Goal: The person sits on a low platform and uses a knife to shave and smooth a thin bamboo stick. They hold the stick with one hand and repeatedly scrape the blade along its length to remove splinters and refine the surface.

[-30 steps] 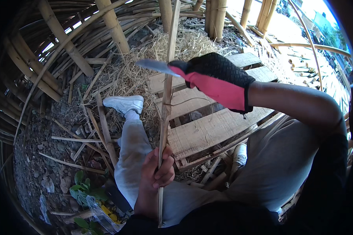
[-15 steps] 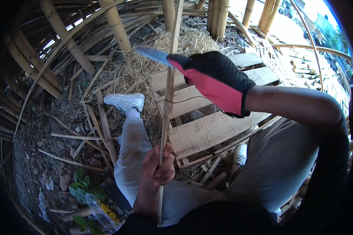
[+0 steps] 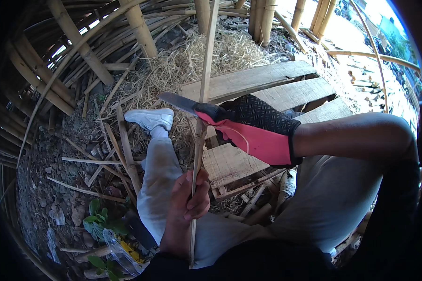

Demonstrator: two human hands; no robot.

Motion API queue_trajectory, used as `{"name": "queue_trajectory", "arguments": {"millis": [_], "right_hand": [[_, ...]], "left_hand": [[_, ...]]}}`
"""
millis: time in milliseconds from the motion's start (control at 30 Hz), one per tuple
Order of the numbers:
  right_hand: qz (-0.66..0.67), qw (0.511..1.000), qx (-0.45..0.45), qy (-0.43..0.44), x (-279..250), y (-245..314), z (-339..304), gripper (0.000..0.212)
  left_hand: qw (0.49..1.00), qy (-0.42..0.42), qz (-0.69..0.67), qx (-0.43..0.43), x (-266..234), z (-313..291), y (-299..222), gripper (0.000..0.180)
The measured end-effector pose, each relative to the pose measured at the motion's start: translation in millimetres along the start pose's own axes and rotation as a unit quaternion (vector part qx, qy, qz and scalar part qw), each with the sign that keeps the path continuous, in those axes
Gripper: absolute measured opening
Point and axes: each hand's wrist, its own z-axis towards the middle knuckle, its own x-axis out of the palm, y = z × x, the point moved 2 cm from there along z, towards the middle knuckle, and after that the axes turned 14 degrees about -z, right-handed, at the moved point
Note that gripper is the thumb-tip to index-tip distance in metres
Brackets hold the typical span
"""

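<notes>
A long, narrow bamboo strip (image 3: 206, 65) stands nearly upright in front of me, running from my lap past the top of the view. My bare left hand (image 3: 191, 195) is closed around its lower part. Higher up, my right hand (image 3: 255, 129), in a black and red glove, grips a knife (image 3: 177, 101). The handle is hidden inside the glove. The blade points left and crosses the strip, just above a node. The gloved thumb and fingers lie close against the strip there; whether they also pinch it I cannot tell.
A wooden slatted pallet (image 3: 262, 86) lies between my legs. Pale shavings (image 3: 173, 70) cover the ground beyond it. Bamboo poles (image 3: 138, 30) rise at the back and left. Loose bamboo pieces (image 3: 126, 150) lie by my left leg, near a leafy plant (image 3: 96, 220) and clear plastic (image 3: 119, 253).
My right hand and the knife have moved down along the strip, toward my left hand. The left hand keeps its hold in about the same place.
</notes>
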Motion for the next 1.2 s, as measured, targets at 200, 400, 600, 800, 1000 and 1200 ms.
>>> {"name": "queue_trajectory", "arguments": {"millis": [200,400,600,800,1000,1200], "right_hand": [[0.066,0.995,-0.009,-0.069,-6.3,-6.0,-0.9,0.03],[0.132,0.99,0.057,-0.015,-11.9,-10.6,-1.3,0.033],[0.248,0.956,0.124,0.1,-26.2,-3.1,-5.5,0.031],[0.161,0.976,0.095,0.115,-26.4,-12.4,4.5,0.02],[0.37,0.846,0.356,0.14,-32.7,-19.0,4.8,0.036],[0.4,0.839,0.337,0.15,-25.1,-17.4,2.9,0.031]], "left_hand": [[1.0,-0.001,-0.009,-0.002,0.4,0.5,0.9,0.03],[1.0,0.012,-0.015,-0.008,0.6,4.1,-0.2,0.03],[0.999,0.025,-0.016,-0.02,1.4,5.7,-1.2,0.03],[1.0,0.004,-0.005,-0.007,2.7,0.1,0.0,0.032],[0.999,0.01,-0.025,-0.019,2.7,0.1,-0.9,0.033],[1.0,0.01,-0.007,-0.002,2.9,-1.8,-4.2,0.033]]}}
